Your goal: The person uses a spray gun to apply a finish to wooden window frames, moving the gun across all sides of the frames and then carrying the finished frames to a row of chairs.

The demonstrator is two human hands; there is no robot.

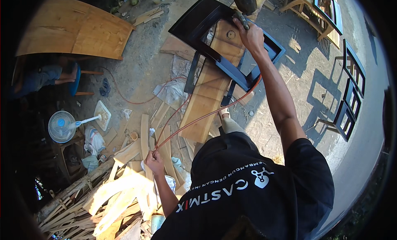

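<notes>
My right hand [251, 36] is wrapped round the grip of a spray gun [241, 19], with its dark cup [244, 2] at the top of the view. Below the gun lies a black-coated wooden furniture frame [198, 21], with a wide panel at its far left and an open middle. It rests on a long wooden plank [200, 103]. A thin reddish hose [194, 122] runs from near my right wrist down to my left hand [154, 163], whose fingers are closed on it. From there the hose loops back up past the plank.
Wood offcuts [120, 198] are heaped at the lower left. A white fan [62, 126] and a blue stool [75, 78] stand at the left, near a large wooden panel [82, 27] with a person's legs [51, 76] below it. Several black frames [349, 101] stand at the right by the road.
</notes>
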